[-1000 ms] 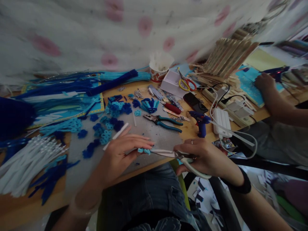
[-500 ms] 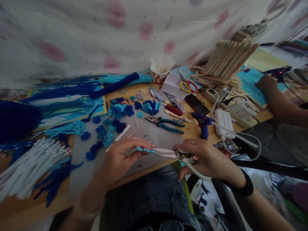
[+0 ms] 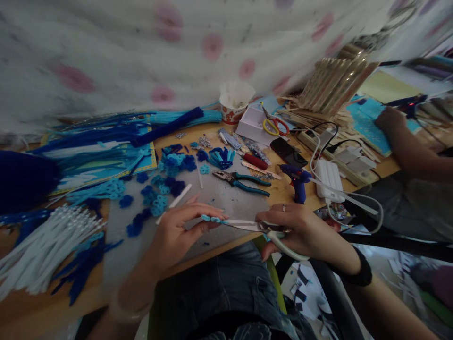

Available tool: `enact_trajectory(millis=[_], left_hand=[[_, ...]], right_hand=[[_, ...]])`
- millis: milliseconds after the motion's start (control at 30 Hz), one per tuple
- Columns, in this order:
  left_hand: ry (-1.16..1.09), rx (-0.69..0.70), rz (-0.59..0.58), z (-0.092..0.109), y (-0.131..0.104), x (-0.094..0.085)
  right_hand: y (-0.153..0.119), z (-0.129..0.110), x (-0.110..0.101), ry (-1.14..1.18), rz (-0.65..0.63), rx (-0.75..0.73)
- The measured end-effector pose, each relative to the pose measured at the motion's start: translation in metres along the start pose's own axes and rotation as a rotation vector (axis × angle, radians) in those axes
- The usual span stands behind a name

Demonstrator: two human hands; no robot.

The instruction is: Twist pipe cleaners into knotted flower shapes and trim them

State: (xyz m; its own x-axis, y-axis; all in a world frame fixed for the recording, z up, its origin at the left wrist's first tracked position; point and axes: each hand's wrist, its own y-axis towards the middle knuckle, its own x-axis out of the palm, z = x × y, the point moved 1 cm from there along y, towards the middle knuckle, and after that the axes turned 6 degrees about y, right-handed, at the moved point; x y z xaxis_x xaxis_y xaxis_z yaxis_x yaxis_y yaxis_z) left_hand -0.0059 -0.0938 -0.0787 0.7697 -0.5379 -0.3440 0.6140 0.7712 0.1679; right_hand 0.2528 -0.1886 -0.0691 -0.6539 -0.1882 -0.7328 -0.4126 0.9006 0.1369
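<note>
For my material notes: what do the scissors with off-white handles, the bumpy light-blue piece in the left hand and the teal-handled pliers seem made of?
Scissors with off-white handles: pale, smooth blades suggest metal; even-coloured handles, likely plastic.
Bumpy light-blue piece: probably matte chenille stem, from its soft edges.
Teal-handled pliers: dull grey head suggests metal; smooth grips, plastic or rubber.

Table, wood, light brown, crowded. Near edge: grey mat, flat. Left of mat: bundle of white fuzzy stems, fanned; dark blue stems beside. Behind: yellow-bordered sheet, mostly covered. Farther along the back: printed paper cup, upright, white box just beside. Right of mat: blue glue gun, black phone, white charger block, power strip. Beyond these: loose wooden sticks, heaped.
</note>
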Motion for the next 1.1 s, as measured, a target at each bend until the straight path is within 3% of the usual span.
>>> enact_trajectory(millis=[400, 767, 967, 1100], left_hand=[[-0.320, -0.099, -0.014, -0.002, 0.000, 0.012], [-0.354, -0.135, -0.006, -0.006, -0.002, 0.015], [-0.472, -0.374, 0.067, -0.013, -0.005, 0.017], [-0.476, -0.413, 0.059, -0.012, -0.004, 0.016]], right_hand=[[0.006, -0.002, 0.005, 0.233, -0.024, -0.015], [0.004, 0.003, 0.012, 0.284, -0.026, 0.034], [0.000, 0.011, 0.008, 0.287, 0.142, 0.189], [0.004, 0.012, 0.016, 0.296, 0.264, 0.278]])
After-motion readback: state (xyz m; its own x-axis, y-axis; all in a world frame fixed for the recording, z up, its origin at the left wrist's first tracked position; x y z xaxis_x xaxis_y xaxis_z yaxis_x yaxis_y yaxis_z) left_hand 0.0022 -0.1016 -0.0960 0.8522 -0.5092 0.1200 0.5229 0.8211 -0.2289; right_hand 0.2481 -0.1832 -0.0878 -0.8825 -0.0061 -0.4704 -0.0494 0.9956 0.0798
